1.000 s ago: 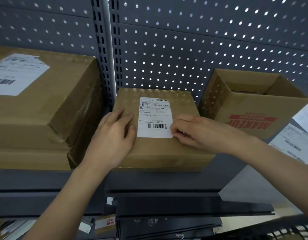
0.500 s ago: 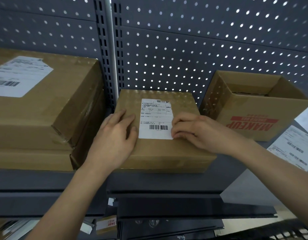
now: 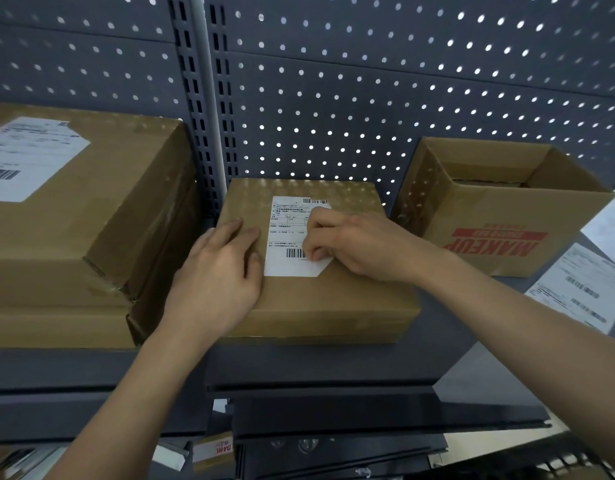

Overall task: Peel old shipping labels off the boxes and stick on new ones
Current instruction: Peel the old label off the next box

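Observation:
A flat brown box (image 3: 320,299) lies on the dark shelf in the middle of the head view. A white shipping label (image 3: 285,233) with barcodes is stuck on its top. My left hand (image 3: 219,271) rests flat on the box's left part, fingers straight, just left of the label. My right hand (image 3: 354,244) lies over the label's right side, and its fingers pinch the label's lower right corner, which is folded up off the cardboard.
A bigger taped box (image 3: 77,230) with its own label (image 3: 25,157) stands at the left. An open "MAKEUP" carton (image 3: 500,216) stands at the right, with loose label sheets (image 3: 583,289) beside it. Pegboard (image 3: 368,98) backs the shelf (image 3: 299,368).
My right hand has slid left over the label's right side, and the lower right corner has come up off the box. My left hand has stayed put.

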Demonstrator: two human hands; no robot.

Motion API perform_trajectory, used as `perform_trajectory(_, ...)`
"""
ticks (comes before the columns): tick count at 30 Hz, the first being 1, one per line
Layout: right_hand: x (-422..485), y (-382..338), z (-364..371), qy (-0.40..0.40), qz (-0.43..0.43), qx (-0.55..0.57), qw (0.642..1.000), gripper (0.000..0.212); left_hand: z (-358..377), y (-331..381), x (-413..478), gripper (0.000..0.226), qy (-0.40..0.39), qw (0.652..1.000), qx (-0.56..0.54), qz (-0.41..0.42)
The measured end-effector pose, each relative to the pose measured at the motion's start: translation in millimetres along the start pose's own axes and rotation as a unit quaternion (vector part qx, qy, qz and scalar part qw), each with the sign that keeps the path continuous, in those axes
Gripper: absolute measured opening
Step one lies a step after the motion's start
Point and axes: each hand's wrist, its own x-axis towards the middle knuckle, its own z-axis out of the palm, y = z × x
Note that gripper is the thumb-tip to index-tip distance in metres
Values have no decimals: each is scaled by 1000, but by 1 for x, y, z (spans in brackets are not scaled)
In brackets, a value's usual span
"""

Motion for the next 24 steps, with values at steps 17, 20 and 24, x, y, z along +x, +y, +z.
perform_trajectory(17, -28, 16, -16, -42, 106, 128, 985, 35, 1, -5, -3, 46, 10, 999, -47, -4)
perform_trajectory(20, -26, 14, -11, 1, 75, 139, 987, 23, 2, -5, -2, 46, 11, 999, -49, -3)
perform_trajectory(24, -20, 11, -5, 22, 41, 111, 993, 14, 3, -5, -2, 46, 15, 999, -47, -5)
